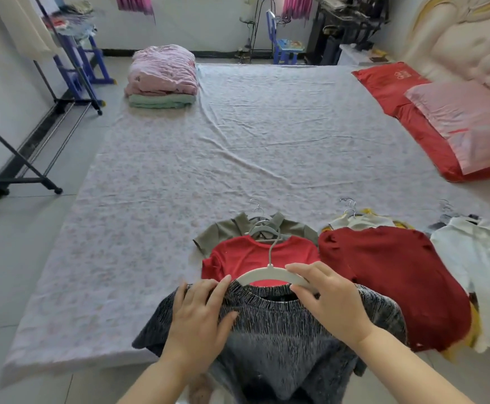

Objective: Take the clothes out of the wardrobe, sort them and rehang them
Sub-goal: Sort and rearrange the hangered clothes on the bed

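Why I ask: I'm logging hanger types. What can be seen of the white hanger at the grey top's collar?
The white hanger looks like smooth plastic: one curved bar with a slim hook of the same colour rising from its middle over the red T-shirt. It lies nearly flat over the clothes on the bed. Its middle shows above the neckline of the grey knit top; both ends are hidden. The right hand pinches one arm; the left hand holds the collar at the other.
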The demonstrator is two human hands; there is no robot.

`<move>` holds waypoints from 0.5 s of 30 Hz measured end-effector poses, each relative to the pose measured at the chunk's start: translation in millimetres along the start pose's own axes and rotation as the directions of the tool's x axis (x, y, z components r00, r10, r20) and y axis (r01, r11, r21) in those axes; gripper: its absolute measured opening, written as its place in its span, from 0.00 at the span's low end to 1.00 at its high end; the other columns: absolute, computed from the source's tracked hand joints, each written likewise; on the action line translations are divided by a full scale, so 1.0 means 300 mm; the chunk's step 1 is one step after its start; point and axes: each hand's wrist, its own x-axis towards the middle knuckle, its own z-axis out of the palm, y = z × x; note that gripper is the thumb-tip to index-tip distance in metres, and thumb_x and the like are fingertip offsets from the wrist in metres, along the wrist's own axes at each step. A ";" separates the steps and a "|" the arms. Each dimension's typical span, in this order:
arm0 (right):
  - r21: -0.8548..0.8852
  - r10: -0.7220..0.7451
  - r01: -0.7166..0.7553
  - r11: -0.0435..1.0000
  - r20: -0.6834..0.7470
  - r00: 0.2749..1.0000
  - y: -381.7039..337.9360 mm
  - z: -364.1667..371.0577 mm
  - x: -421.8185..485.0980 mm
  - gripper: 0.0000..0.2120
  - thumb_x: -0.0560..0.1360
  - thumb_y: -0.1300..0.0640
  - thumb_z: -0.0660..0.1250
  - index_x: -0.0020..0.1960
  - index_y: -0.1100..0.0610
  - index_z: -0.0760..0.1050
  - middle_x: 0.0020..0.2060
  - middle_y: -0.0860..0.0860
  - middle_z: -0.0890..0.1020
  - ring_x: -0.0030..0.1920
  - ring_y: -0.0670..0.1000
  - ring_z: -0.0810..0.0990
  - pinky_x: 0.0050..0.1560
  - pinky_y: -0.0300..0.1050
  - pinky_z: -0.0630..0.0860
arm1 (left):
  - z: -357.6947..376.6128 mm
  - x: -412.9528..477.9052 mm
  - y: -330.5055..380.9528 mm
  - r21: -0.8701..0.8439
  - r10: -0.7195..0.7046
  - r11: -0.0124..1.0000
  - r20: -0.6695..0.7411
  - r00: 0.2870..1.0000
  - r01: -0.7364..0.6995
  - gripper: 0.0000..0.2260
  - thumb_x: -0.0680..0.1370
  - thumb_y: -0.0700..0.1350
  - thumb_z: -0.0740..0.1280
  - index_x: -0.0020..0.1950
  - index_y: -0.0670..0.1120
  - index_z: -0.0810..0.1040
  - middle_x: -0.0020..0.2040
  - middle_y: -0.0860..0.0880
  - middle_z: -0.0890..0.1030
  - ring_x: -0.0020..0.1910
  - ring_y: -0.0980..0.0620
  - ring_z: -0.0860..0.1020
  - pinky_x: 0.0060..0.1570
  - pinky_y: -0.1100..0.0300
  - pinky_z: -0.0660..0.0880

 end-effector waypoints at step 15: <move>0.015 0.273 -0.291 0.957 0.300 0.914 0.355 0.302 0.333 0.10 0.73 0.55 0.68 0.54 0.48 0.77 0.44 0.42 0.78 0.45 0.42 0.75 0.44 0.39 0.73 | 0.349 0.358 -0.197 -0.023 -0.160 0.984 0.327 0.931 0.177 0.26 0.78 0.58 0.57 0.74 0.52 0.58 0.64 0.54 0.68 0.66 0.54 0.63 0.71 0.51 0.47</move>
